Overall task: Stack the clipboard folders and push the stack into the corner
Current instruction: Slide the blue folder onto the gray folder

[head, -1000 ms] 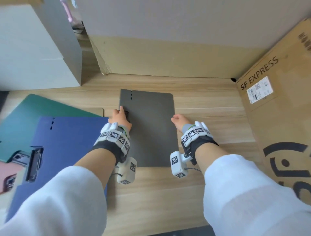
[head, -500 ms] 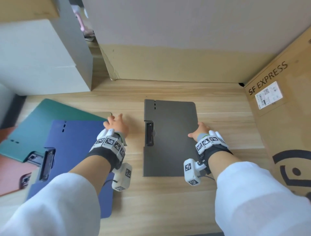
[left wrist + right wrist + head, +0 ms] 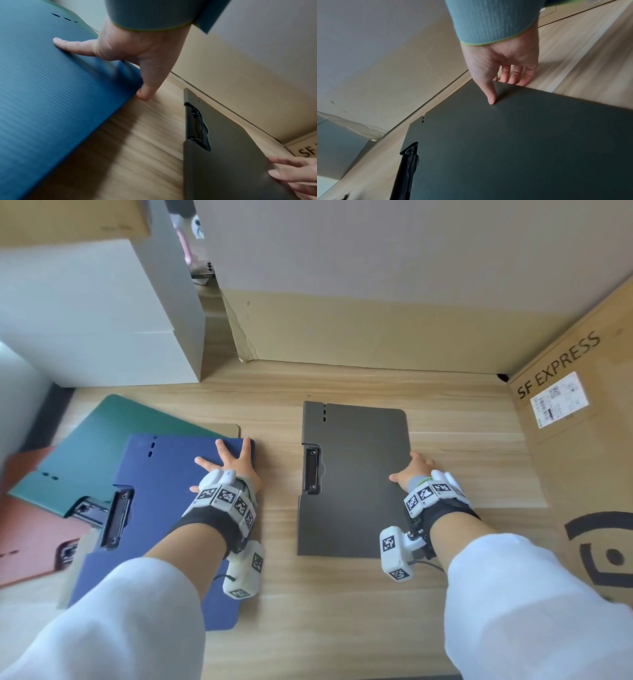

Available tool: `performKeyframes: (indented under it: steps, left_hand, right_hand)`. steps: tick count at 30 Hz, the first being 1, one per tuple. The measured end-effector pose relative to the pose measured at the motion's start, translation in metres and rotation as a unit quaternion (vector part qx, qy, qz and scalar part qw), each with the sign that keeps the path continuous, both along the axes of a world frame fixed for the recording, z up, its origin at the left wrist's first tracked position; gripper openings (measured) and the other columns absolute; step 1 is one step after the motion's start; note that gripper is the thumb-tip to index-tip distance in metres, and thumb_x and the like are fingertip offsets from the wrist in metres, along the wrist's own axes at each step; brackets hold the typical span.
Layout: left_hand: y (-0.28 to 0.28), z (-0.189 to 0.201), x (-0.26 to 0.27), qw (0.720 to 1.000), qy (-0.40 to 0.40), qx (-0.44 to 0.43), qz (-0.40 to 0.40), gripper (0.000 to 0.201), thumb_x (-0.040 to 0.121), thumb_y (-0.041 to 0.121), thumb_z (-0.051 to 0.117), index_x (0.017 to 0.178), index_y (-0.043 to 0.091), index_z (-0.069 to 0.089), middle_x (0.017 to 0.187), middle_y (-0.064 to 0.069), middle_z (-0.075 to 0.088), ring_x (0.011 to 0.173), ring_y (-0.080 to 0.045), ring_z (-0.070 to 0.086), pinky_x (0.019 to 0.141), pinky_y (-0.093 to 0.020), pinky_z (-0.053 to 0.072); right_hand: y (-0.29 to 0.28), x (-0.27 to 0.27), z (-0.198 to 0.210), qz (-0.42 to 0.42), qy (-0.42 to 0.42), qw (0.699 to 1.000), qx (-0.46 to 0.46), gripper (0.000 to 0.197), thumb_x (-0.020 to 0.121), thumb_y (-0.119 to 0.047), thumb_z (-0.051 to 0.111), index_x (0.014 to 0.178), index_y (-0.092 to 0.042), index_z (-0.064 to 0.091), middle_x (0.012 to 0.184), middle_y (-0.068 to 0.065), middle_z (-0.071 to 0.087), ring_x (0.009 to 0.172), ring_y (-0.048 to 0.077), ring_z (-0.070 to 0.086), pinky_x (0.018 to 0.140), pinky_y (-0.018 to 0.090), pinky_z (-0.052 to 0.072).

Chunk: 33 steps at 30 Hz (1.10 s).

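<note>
At the far left edge of the wooden desk [image 3: 342, 611] a reddish clipboard folder [image 3: 30, 542] lies lowest, a green clipboard folder [image 3: 113, 446] overlapping it, and a blue clipboard folder [image 3: 164, 508] skewed on top of both, its black clip [image 3: 114, 517] toward the left. The left hand [image 3: 233, 465] rests on the blue folder's far right corner with fingers spread wide and straight; from the wrist view the thumb [image 3: 145, 86] hooks down over the folder's right edge onto the desk, so it looks ready to drag or lift that folder. Near the middle, well apart from the pile, the grey clipboard folder [image 3: 356, 481] lies flat and square, clip on its left side. The right hand [image 3: 416, 470] pinches its right edge, thumb [image 3: 489, 93] on the cover and the other fingers curled under the rim. My read is that stacking has barely begun: the grey folder serves as the base, and the blue one is next to go over. That calls for sliding or lifting the blue folder rightward, squaring it on the grey one, then bringing the green and reddish ones, before pushing the stack toward the far right corner of the desk, where the back cardboard panel [image 3: 376, 330] meets a cardboard box [image 3: 582, 474]. That box reads "SF EXPRESS" and carries a white shipping label [image 3: 558, 398], too small to read.
</note>
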<state>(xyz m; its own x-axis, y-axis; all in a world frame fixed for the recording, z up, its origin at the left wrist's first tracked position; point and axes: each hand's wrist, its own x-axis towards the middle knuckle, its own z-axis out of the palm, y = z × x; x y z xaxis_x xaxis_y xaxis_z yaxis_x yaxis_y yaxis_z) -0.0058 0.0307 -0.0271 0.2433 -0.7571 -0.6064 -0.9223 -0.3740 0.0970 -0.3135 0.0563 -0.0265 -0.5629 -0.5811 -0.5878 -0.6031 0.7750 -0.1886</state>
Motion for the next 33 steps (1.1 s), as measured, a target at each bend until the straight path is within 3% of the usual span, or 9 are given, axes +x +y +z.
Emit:
performKeyframes:
  steps: [3,12,14,16,18,22,27,29,33]
  left_hand:
    - [-0.012,0.008,-0.024,0.999,0.024,-0.018,-0.012,0.090,0.080,-0.001,0.038,0.141,0.055,0.002,0.158,0.009,-0.021,0.143,-0.046,-0.018,0.101,-0.072,0.024]
    - [-0.037,0.014,-0.086,0.995,0.078,-0.057,-0.032,0.074,0.089,0.018,0.052,0.145,0.047,0.013,0.161,0.005,-0.007,0.147,-0.039,0.000,0.106,-0.062,0.031]
    - [-0.038,0.013,-0.076,0.994,0.083,-0.068,-0.028,0.064,0.093,0.027,0.047,0.148,0.039,0.018,0.161,0.000,0.001,0.144,-0.037,0.015,0.106,-0.057,0.034]
    - [-0.040,0.015,-0.058,0.994,0.063,-0.083,-0.009,0.060,0.095,0.018,0.042,0.149,0.030,0.022,0.160,-0.004,0.009,0.140,-0.036,0.025,0.105,-0.053,0.037]
    - [-0.038,0.020,-0.032,0.996,0.005,-0.086,0.020,0.063,0.092,0.008,0.041,0.149,0.028,0.022,0.158,-0.004,0.012,0.137,-0.035,0.025,0.104,-0.051,0.038]
    - [-0.029,0.021,0.021,0.989,-0.107,-0.041,0.098,0.058,0.088,0.012,0.049,0.142,0.016,0.026,0.147,-0.013,0.025,0.133,-0.033,0.028,0.105,-0.048,0.033]
    - [-0.033,0.013,0.062,0.982,-0.078,-0.003,0.172,0.042,0.089,0.020,0.049,0.127,0.003,0.046,0.130,-0.016,0.044,0.124,-0.034,0.042,0.101,-0.046,0.039]
    - [-0.033,0.014,0.065,0.979,-0.076,0.004,0.187,0.048,0.091,0.030,0.049,0.129,0.001,0.045,0.133,-0.019,0.045,0.126,-0.036,0.044,0.103,-0.046,0.039]
    - [-0.029,0.014,0.060,0.978,-0.039,-0.029,0.204,0.058,0.092,0.032,0.051,0.138,0.000,0.037,0.143,-0.024,0.038,0.132,-0.041,0.039,0.109,-0.048,0.035]
  right_hand:
    - [0.001,0.001,0.003,-0.004,-0.006,1.000,-0.003,0.079,0.083,-0.017,0.066,0.149,-0.021,0.023,0.153,0.009,0.018,0.138,0.032,0.032,0.106,0.042,0.035]
    - [0.003,-0.001,0.008,-0.003,-0.028,1.000,0.009,0.078,0.085,-0.019,0.063,0.150,-0.022,0.019,0.154,0.009,0.016,0.137,0.034,0.033,0.104,0.042,0.037]
    - [0.005,-0.002,0.009,-0.006,-0.035,0.999,0.005,0.077,0.086,-0.018,0.062,0.150,-0.022,0.019,0.154,0.009,0.016,0.137,0.033,0.034,0.104,0.041,0.038]
    - [0.005,-0.003,0.008,-0.010,-0.039,0.999,-0.003,0.076,0.086,-0.017,0.062,0.150,-0.021,0.021,0.153,0.010,0.017,0.135,0.034,0.036,0.103,0.040,0.038]
    - [0.005,-0.001,0.006,-0.014,-0.041,0.999,-0.012,0.075,0.085,-0.016,0.062,0.149,-0.021,0.022,0.152,0.011,0.018,0.133,0.034,0.039,0.102,0.039,0.039]
    - [0.004,0.002,0.005,-0.020,-0.025,0.999,-0.011,0.073,0.085,-0.015,0.060,0.148,-0.020,0.023,0.152,0.010,0.017,0.132,0.034,0.040,0.102,0.039,0.039]
    - [0.003,0.007,0.006,-0.027,-0.019,0.999,-0.005,0.074,0.085,-0.013,0.060,0.148,-0.021,0.022,0.152,0.010,0.016,0.133,0.036,0.037,0.104,0.042,0.038]
    - [0.003,0.008,0.006,-0.027,-0.018,0.999,-0.005,0.074,0.085,-0.013,0.060,0.149,-0.022,0.022,0.152,0.010,0.016,0.133,0.036,0.037,0.104,0.042,0.038]
    - [0.005,0.008,0.006,-0.019,-0.010,1.000,-0.004,0.073,0.086,-0.014,0.058,0.149,-0.022,0.021,0.152,0.010,0.016,0.133,0.036,0.037,0.102,0.040,0.039]
